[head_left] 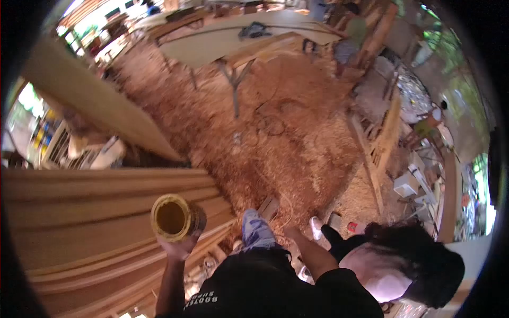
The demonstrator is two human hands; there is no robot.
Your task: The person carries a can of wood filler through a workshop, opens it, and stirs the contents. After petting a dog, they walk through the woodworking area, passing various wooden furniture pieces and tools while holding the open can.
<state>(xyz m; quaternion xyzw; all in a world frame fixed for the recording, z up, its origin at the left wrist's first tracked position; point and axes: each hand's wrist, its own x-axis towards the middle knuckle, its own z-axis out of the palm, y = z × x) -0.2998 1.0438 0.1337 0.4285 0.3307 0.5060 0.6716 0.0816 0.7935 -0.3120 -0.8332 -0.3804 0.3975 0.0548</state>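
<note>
An open round can (172, 217) with a yellowish rim and brown contents is held at the lower left. My left hand (182, 245) is wrapped round its lower side, over stacked brown wooden boards (95, 222). Near the middle bottom, my right hand (291, 232) hangs low over the wood shavings, beside my leg. Its fingers are small and blurred, and nothing can be made out in them.
Red-brown shavings (286, 132) cover the ground. A long pale table (212, 40) stands ahead, with a dark object (254, 30) on it. A person in pink and black (392, 265) is close at my right. Other people are farther off. Planks (379, 153) lean at right.
</note>
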